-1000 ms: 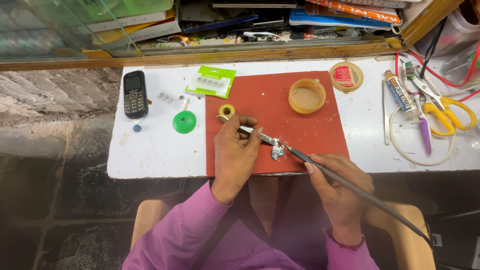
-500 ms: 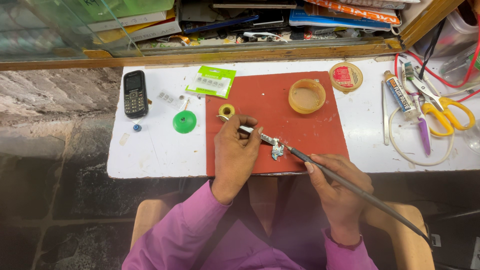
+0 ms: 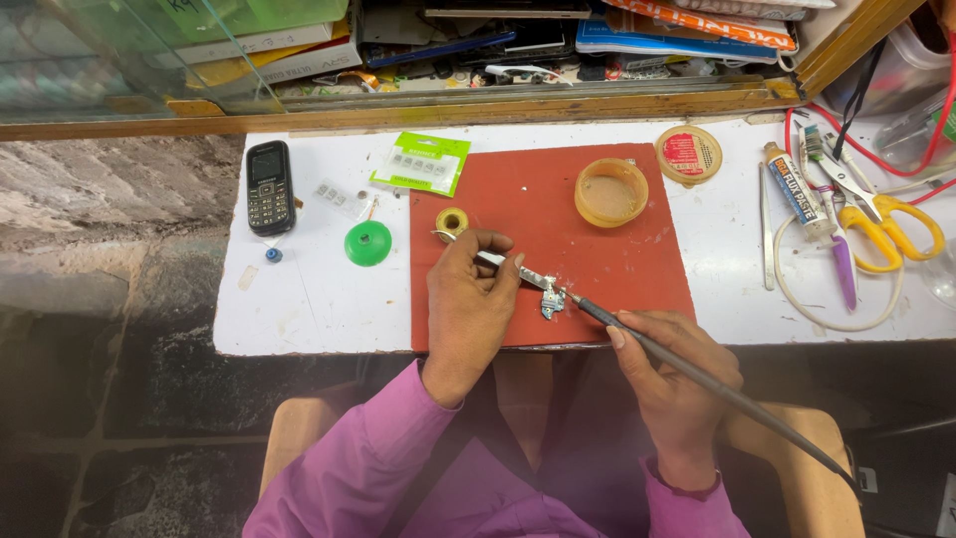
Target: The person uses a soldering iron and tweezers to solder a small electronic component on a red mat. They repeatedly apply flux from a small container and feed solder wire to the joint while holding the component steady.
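Note:
My left hand (image 3: 468, 304) rests on the red mat (image 3: 558, 214) and pinches metal tweezers (image 3: 513, 265), whose tips grip a small silver metal part (image 3: 551, 301). My right hand (image 3: 677, 384) holds a dark soldering iron (image 3: 637, 339) like a pen, its tip touching that part. The iron's cable runs off to the lower right. A small spool of solder wire (image 3: 451, 221) lies just above my left hand.
On the white board (image 3: 309, 299) lie a black phone (image 3: 269, 186), a green disc (image 3: 368, 243), a green component packet (image 3: 421, 164), two round tins (image 3: 610, 192), a flux tube (image 3: 794, 189), yellow scissors (image 3: 886, 214) and a white cable loop (image 3: 827, 319). Books crowd the shelf behind.

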